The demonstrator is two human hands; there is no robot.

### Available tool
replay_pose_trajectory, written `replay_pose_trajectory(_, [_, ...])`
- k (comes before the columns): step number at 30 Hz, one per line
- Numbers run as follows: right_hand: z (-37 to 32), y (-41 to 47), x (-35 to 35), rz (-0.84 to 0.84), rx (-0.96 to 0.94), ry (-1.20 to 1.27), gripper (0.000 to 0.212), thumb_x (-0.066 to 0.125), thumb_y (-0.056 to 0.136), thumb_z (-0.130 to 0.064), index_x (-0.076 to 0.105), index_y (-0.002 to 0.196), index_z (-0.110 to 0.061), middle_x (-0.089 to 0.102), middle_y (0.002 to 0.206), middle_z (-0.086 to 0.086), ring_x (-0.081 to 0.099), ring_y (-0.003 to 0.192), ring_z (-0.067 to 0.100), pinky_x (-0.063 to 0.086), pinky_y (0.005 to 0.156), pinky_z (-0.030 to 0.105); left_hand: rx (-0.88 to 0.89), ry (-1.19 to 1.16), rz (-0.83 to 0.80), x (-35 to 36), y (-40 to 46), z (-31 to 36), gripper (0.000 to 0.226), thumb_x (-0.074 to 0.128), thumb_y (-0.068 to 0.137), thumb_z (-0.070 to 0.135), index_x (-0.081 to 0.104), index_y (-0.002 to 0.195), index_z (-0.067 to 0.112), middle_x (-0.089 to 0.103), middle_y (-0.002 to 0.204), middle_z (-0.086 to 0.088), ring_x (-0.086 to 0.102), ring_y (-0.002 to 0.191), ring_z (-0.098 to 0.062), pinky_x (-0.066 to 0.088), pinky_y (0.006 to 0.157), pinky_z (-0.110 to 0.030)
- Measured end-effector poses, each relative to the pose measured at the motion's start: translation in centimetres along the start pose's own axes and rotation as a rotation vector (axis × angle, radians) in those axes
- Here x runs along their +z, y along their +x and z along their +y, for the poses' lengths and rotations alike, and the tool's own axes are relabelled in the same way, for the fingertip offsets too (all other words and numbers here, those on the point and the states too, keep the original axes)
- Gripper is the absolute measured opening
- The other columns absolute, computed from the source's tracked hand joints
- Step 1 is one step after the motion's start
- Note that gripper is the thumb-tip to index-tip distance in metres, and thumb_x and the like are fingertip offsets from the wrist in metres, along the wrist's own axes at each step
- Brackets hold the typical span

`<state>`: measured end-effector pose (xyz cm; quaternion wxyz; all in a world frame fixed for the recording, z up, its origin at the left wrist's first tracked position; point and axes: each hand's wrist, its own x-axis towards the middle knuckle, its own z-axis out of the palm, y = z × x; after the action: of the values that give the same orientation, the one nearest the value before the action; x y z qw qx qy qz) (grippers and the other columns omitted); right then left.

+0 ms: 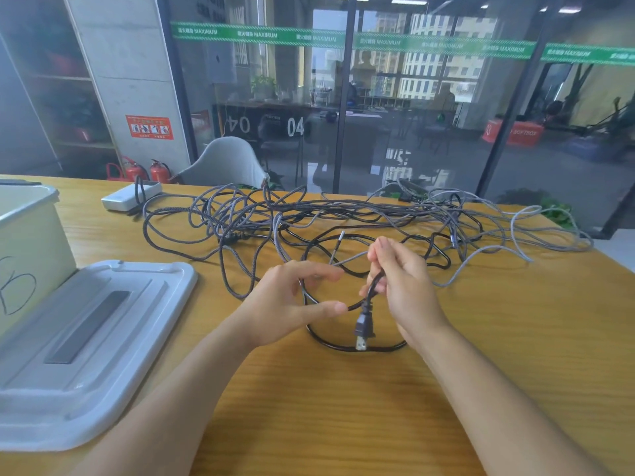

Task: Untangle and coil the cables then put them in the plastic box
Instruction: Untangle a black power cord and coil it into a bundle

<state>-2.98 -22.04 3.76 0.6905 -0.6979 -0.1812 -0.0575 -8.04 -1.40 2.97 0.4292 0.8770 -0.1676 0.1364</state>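
Wooden table (343,407), grey chair (226,163), glass partition (412,115), red fire extinguishers (159,171), possibly shelving (65,77) left.

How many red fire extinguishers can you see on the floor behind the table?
2. One fire extinguisher stands behind the table's far left edge; the second extinguisher is just to its right, beside the grey chair. The table may hide more.
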Motion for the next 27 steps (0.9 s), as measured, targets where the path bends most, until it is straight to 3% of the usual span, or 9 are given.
replay_pose_trajectory(2, [0.2,0.0,0.4,0.084,0.050,-0.009,0.039,0.046,0.111,-0.037,0.058,0.082,-0.014,0.040,0.061,-0.006,0.036,0.054,0.015,0.050,0.063,0.061,0.071,0.052,0.014,0.5,-0.1,0.4,0.070,0.086,0.074,0.055,0.062,0.138,0.039,0.068,0.118,0.025,0.057,0.107,-0.010,0.037,0.084,-0.011])
replay_pose_trajectory(6, [0.9,-0.1,0.8,0.140,0.125,-0.026,0.039,0.045,0.112,-0.037,0.054,0.083,-0.013,0.038,0.060,-0.007,0.035,0.050,0.011,0.040,0.061,0.042,0.160,0.048,0.019,1.4,0.0,1.2,0.076,0.079,0.074,0.056,0.056,0.144,0.042,0.064,0.119,0.018,0.056,0.110,-0.012,0.036,0.090,-0.010])
replay_pose_trajectory(9, [1.3,0.0,1.1,0.119,0.158,-0.028,0.038,0.045,0.111,-0.038,0.056,0.085,-0.013,0.046,0.064,-0.007,0.037,0.050,0.011,0.048,0.065,0.056,0.168,0.030,-0.003,1.6,0.0,1.4,0.070,0.076,0.076,0.058,0.058,0.142,0.047,0.064,0.118,0.017,0.056,0.109,-0.013,0.036,0.089,-0.010])
replay_pose_trajectory(11, [1.4,-0.1,1.2,0.091,0.185,-0.025,0.038,0.045,0.112,-0.038,0.057,0.087,-0.011,0.045,0.061,-0.005,0.037,0.049,0.011,0.050,0.066,0.064,0.176,0.019,-0.021,1.7,0.0,1.5,0.068,0.085,0.079,0.044,0.059,0.142,0.045,0.062,0.122,0.018,0.056,0.110,-0.013,0.036,0.091,-0.010])
replay_pose_trajectory(15, [1.3,-0.3,1.4,0.035,0.221,-0.032,0.039,0.047,0.111,-0.038,0.055,0.083,-0.012,0.044,0.060,-0.002,0.042,0.056,0.018,0.040,0.061,0.043,0.238,-0.005,-0.045,2.1,0.1,1.7,0.044,0.085,0.083,0.028,0.075,0.125,0.037,0.060,0.119,0.013,0.056,0.115,-0.019,0.042,0.099,-0.023])
replay_pose_trajectory(17, [1.4,-0.4,1.5,-0.023,0.217,-0.062,0.040,0.049,0.110,-0.038,0.059,0.082,-0.013,0.049,0.064,-0.002,0.046,0.060,0.018,0.040,0.056,0.035,0.208,-0.022,-0.024,2.1,0.2,1.7,0.029,0.083,0.087,0.031,0.079,0.115,0.036,0.062,0.114,0.013,0.057,0.112,-0.020,0.045,0.094,-0.026])
replay_pose_trajectory(21, [1.0,-0.9,2.0,-0.177,0.246,0.023,0.034,0.047,0.112,-0.031,0.069,0.090,-0.016,0.046,0.067,-0.002,0.045,0.060,0.015,0.055,0.059,0.035,0.101,-0.150,0.144,1.5,0.3,2.0,0.009,0.078,0.090,0.036,0.080,0.094,0.028,0.070,0.094,0.011,0.059,0.089,-0.014,0.043,0.074,-0.024])
replay_pose_trajectory(24, [0.9,-1.3,2.3,-0.262,0.215,0.085,0.027,0.058,0.107,-0.034,0.072,0.104,-0.011,0.055,0.075,0.001,0.057,0.070,0.017,0.059,0.076,0.040,-0.001,-0.310,0.271,0.8,0.3,2.4,0.016,0.072,0.093,0.029,0.072,0.080,0.020,0.061,0.067,0.017,0.050,0.064,-0.002,0.038,0.064,-0.013])
replay_pose_trajectory(27, [1.0,-1.5,2.7,-0.286,0.163,0.055,0.014,0.064,0.104,-0.029,0.072,0.105,-0.018,0.064,0.080,0.001,0.068,0.083,0.022,0.057,0.095,0.044,-0.094,-0.403,0.399,0.1,0.4,2.5,0.034,0.067,0.095,0.039,0.070,0.079,0.009,0.051,0.064,0.008,0.043,0.061,-0.005,0.036,0.060,-0.015])
